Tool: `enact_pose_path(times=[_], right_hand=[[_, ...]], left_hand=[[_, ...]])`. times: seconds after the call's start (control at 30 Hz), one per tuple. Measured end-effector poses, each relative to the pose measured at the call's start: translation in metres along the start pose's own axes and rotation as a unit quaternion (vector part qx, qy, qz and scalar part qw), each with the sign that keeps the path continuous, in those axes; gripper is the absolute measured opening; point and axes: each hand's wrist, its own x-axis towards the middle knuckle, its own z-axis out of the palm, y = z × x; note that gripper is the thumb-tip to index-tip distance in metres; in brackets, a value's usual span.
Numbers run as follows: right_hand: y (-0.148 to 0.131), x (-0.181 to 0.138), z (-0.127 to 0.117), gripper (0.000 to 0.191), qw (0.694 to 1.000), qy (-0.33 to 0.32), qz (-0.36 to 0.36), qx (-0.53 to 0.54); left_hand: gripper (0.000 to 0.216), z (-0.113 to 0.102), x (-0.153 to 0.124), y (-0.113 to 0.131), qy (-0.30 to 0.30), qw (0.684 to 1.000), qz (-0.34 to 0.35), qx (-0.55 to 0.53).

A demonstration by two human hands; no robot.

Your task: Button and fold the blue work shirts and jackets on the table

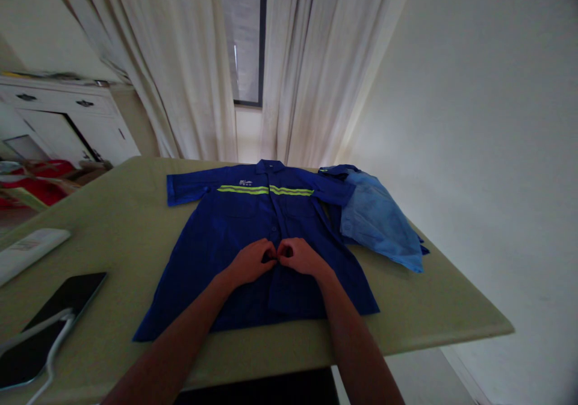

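Note:
A dark blue work shirt (217,236) with a yellow-green stripe across the chest lies spread on the table, collar at the far end. Both my hands meet at its front opening, below a visible button (273,229). My left hand (253,260) pinches one side of the front edge, thumb and fingertips together. My right hand (301,257) pinches the other side, its fingertips touching or nearly touching the left ones. What exactly sits between the fingertips is too small and dark to make out.
Light blue garment (379,218) lies over dark blue cloth at the right. On the left are a tablet-like black device (67,299) with a white cable (56,345) and a white object (34,245). The table's (419,321) right edge runs near a wall.

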Motion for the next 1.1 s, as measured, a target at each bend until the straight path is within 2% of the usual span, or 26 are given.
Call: enact_pose_path(times=[0.13, 0.37, 0.63, 0.9, 1.1], right_hand=[[0.002, 0.0, 0.001, 0.008, 1.0, -0.002, 0.001, 0.0], [-0.003, -0.001, 0.0, 0.008, 1.0, -0.004, -0.003, -0.005], [-0.003, -0.002, -0.002, 0.011, 1.0, -0.014, -0.003, 0.002], [-0.001, 0.0, -0.001, 0.009, 1.0, -0.006, -0.01, -0.011], [-0.002, -0.002, -0.003, 0.008, 1.0, -0.02, -0.01, -0.004]], left_hand=[[0.008, -0.001, 0.001, -0.002, 0.004, 1.0, 0.002, -0.014], [0.013, -0.007, 0.001, -0.003, -0.029, 0.999, 0.015, 0.018], [0.009, 0.0, 0.0, 0.004, -0.004, 0.999, 0.044, 0.022], [0.008, -0.005, 0.001, 0.002, -0.001, 1.0, 0.015, 0.008], [0.014, -0.014, -0.001, 0.001, -0.036, 0.999, 0.037, 0.002]])
